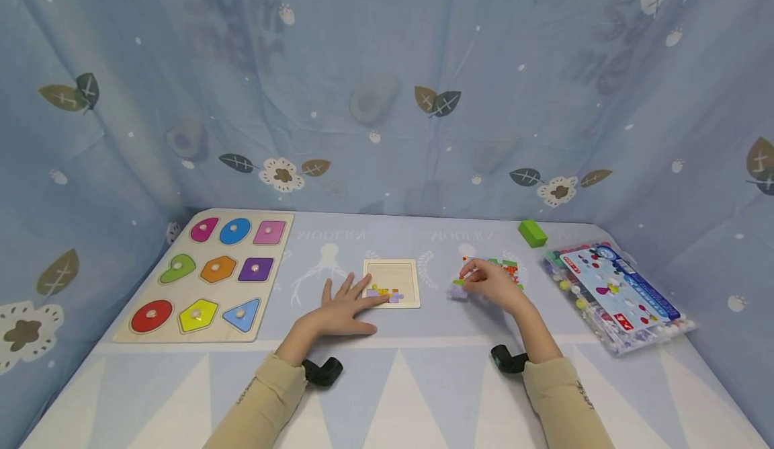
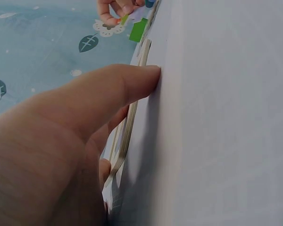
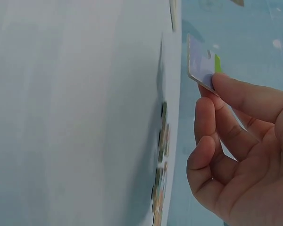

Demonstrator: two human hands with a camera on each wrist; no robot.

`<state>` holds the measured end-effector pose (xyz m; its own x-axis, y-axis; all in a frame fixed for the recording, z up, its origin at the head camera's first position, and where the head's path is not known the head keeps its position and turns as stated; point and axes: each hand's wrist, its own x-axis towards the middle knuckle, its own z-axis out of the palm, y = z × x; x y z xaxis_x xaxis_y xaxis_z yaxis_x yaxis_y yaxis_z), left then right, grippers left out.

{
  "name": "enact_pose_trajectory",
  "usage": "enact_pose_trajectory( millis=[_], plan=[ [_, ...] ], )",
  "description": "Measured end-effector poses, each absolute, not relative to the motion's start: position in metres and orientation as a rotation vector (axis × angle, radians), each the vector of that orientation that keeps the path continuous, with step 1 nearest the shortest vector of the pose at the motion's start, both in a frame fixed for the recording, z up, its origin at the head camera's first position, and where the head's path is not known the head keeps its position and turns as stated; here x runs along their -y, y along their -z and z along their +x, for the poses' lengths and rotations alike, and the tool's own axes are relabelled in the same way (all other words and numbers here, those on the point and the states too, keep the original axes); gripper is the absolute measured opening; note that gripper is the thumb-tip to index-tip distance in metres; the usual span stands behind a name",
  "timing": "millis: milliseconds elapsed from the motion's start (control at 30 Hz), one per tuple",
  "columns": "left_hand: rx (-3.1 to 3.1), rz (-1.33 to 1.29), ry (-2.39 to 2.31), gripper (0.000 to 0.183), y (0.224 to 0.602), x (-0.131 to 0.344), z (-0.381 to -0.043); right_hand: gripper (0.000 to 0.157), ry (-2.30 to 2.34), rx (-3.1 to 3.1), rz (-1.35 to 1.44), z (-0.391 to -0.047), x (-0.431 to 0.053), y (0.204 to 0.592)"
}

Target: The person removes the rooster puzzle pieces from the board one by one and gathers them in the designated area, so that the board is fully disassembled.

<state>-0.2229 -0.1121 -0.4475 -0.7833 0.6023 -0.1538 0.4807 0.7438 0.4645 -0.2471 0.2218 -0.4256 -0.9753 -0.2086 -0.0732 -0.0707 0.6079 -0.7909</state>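
A lilac and green jigsaw puzzle piece is pinched between the thumb and fingers of my right hand, raised off the table. Under and beside that hand lie several colourful puzzle pieces, partly covered by it. My left hand has its fingers spread, with fingertips over the left edge of a small square wooden puzzle tray. Along the tray's near side sit some joined purple and yellow pieces, partly under the fingers. In the left wrist view the thumb stretches alongside the tray's edge.
On the left lies a wooden shape board with knobbed coloured shapes. A green block sits at the back right. Nearer the right edge is a clear case of beads with a printed label. A patterned blue curtain hangs behind the table.
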Motion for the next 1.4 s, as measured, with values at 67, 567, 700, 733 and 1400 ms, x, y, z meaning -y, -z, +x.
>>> enact_pose_trajectory(
  millis=[67,567,700,733,1400],
  plan=[
    [-2.65,0.841,-0.579,0.059,0.448,0.112,-0.223,0.019,1.307,-2.668,-0.235,-0.244,-0.229,0.426],
    [-2.655,0.843,-0.58,0.058,0.448,0.111,-0.223,0.027,1.344,-2.671,-0.065,-0.233,-0.277,0.42],
    [-2.654,0.844,-0.587,0.058,0.447,0.111,-0.222,0.03,1.314,-2.666,-0.001,-0.23,-0.285,0.417],
    [-2.653,0.842,-0.585,0.058,0.447,0.111,-0.222,0.03,1.302,-2.664,0.011,-0.23,-0.287,0.417],
    [-2.653,0.83,-0.565,0.059,0.449,0.112,-0.225,0.018,1.035,-2.652,0.168,-0.225,-0.301,0.417]
  ],
)
